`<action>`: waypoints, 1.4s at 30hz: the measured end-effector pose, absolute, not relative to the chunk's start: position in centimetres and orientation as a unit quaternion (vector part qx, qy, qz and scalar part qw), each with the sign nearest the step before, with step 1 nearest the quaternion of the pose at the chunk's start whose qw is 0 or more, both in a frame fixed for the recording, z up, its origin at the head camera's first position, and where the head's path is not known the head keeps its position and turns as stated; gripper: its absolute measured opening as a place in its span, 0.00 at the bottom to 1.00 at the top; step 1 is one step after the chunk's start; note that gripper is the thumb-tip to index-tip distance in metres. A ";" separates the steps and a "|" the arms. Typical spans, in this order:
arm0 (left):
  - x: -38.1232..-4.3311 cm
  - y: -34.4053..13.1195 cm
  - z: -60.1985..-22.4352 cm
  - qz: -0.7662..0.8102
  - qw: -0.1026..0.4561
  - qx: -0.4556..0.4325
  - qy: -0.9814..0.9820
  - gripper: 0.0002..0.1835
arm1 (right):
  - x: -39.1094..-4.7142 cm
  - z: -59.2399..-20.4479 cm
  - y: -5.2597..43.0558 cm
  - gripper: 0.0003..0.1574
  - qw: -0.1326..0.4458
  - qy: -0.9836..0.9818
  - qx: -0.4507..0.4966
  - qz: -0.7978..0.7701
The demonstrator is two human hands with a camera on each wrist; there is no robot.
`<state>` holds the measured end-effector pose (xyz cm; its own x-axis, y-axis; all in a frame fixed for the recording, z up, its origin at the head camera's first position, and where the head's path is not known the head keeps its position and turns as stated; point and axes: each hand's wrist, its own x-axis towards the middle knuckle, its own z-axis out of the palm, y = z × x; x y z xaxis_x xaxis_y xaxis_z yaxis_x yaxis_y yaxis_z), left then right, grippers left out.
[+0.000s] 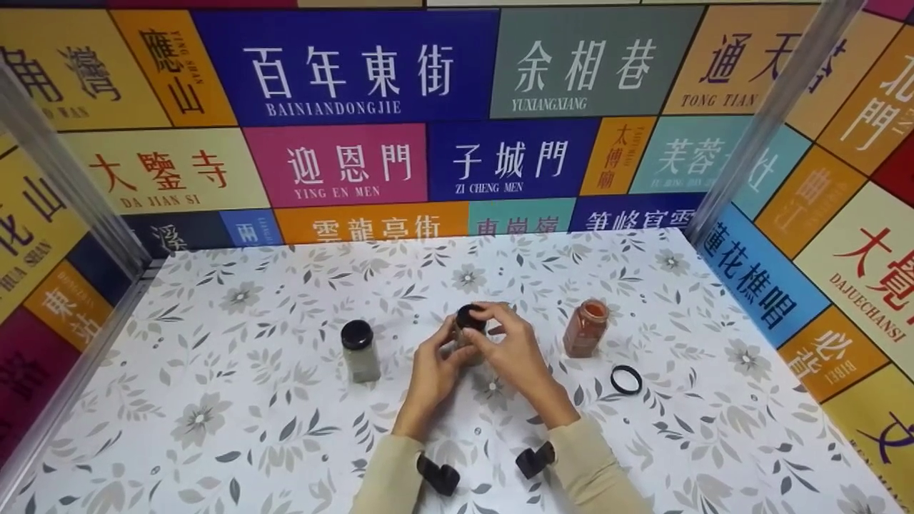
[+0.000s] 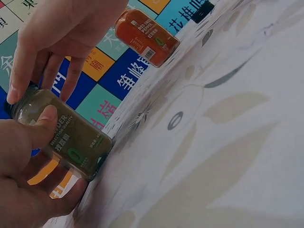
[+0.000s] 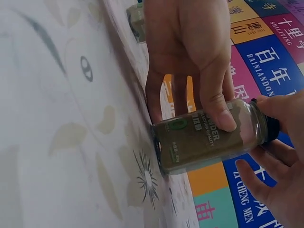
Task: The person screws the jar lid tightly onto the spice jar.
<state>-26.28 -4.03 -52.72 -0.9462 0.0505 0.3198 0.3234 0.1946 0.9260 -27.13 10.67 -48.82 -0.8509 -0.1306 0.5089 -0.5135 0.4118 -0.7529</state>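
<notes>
A glass spice jar of brownish-green powder (image 2: 71,135) stands on the table between the two hands. My left hand (image 1: 435,368) grips its body, with the thumb across the label in both wrist views. My right hand (image 1: 513,346) holds the black lid (image 1: 470,316) at the top, fingers and thumb around its rim. The lid is on the jar's neck; how tightly it sits I cannot tell.
To the right stands a lidless jar of red pepper powder (image 1: 585,330), with a black ring-shaped piece (image 1: 626,380) lying near it. On the left is another powder jar (image 1: 363,360) with a black lid. Printed panels (image 1: 343,64) border the floral tabletop (image 1: 271,407).
</notes>
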 end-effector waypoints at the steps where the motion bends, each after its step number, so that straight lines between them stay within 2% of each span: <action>1: -26.3 -4.0 -52.7 -0.623 0.109 -0.122 -0.765 0.34 | -27.1 -48.8 10.6 0.16 0.196 -0.817 0.193 0.506; 7: -26.4 -3.9 -52.8 -0.630 0.105 -0.132 -0.758 0.34 | -27.1 -48.8 10.2 0.19 0.231 -0.828 0.179 0.479; 11: -26.3 -4.0 -52.6 -0.636 0.096 -0.132 -0.754 0.33 | -27.1 -48.7 10.2 0.19 0.215 -0.831 0.176 0.482; 17: -26.3 -4.1 -52.3 -0.645 0.072 -0.125 -0.750 0.34 | -27.0 -48.6 10.4 0.10 0.182 -0.815 0.174 0.522; 24: -26.3 -4.2 -52.6 -0.646 0.069 -0.127 -0.749 0.34 | -27.0 -48.9 10.5 0.10 0.193 -0.802 0.184 0.535; 30: -26.4 -4.2 -52.7 -0.642 0.076 -0.135 -0.750 0.33 | -27.0 -48.8 10.6 0.13 0.193 -0.804 0.176 0.535; 37: -26.3 -4.4 -52.7 -0.632 0.083 -0.140 -0.758 0.33 | -26.8 -48.4 10.6 0.22 0.177 -0.801 0.165 0.547; 42: -26.3 -4.4 -52.6 -0.620 0.089 -0.139 -0.767 0.33 | -26.8 -48.2 10.5 0.20 0.175 -0.798 0.178 0.549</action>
<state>-26.32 -4.42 -52.61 -0.9455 0.1023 0.3093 0.3238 0.1921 0.9264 -26.81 10.47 -48.23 -0.8757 -0.0921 0.4740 -0.4755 0.3349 -0.8135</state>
